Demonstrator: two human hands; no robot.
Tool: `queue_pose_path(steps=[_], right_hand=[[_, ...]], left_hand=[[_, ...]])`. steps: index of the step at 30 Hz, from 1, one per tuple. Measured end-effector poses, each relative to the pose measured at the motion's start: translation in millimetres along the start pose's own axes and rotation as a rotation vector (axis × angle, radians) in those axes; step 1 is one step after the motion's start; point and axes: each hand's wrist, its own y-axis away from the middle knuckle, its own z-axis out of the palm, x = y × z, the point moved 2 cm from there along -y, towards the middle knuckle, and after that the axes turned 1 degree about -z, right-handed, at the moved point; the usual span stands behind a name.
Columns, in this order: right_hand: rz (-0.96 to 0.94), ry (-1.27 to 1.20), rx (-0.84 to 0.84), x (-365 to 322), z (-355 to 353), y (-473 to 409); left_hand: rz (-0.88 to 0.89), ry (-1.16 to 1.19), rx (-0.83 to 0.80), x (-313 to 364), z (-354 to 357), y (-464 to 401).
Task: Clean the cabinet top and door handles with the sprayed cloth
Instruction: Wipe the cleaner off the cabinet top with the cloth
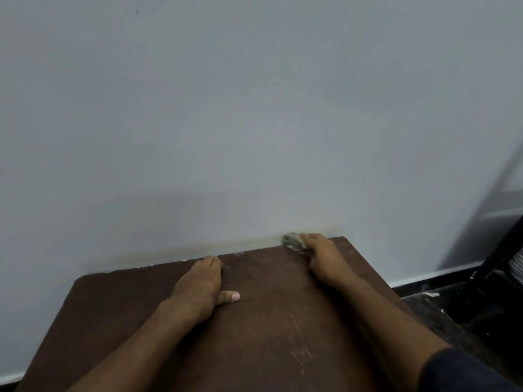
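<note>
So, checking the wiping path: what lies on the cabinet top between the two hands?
Head view: only bare brown cabinet top between the flat left hand and the right hand holding the cloth.

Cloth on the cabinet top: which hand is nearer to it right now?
Right. The right hand is on the cloth, pressing it at the back edge of the cabinet top by the wall. The left hand lies flat, apart from the cloth.
</note>
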Motion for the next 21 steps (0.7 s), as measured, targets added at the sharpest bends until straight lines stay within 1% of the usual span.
queue_pose_path(steps=[2,4,5,8,9,11,13,15,17,18,21], right_hand=[[0.091,0.033,0.048,10.9,0.2,-2.3],[0.118,0.043,0.083,-3.8,12.8,-2.6],[0.092,0.022,0.084,-15.7,21.1,-1.3],[-0.087,-0.061,0.013,-43.5,41.2,7.1],[-0.140,-0.060,-0.013,-44.1,40.2,8.8],[-0.170,-0.028,-0.030,-27.6,23.6,8.6],[-0.074,-0.002,0.019,6.9,-3.1,7.8],[0.070,0.036,0.066,45.8,-28.5,5.2],[0.204,0.068,0.042,66.6,-39.9,-0.6],[0.239,0.076,0.028,69.0,-39.1,-4.8],[0.242,0.074,0.051,60.9,-22.9,-10.1]], left_hand=[[-0.013,-0.003,-0.007,0.1,0.0,-3.1],[-0.027,-0.017,-0.023,2.7,-0.6,-6.1],[-0.030,-0.023,-0.032,4.1,-1.3,-6.5],[-0.019,-0.039,-0.036,3.9,-1.7,-6.9],[-0.013,-0.039,-0.031,3.1,-1.6,-6.7],[-0.005,-0.033,-0.019,1.3,-1.8,-5.2],[0.006,-0.031,-0.016,0.8,-1.6,-4.6],[0.010,-0.042,-0.018,1.2,-1.1,-4.5],[0.009,-0.034,-0.012,1.3,-0.2,-4.6],[0.006,-0.029,-0.006,2.3,0.0,-4.6],[-0.004,-0.020,-0.010,5.8,0.8,-3.4]])
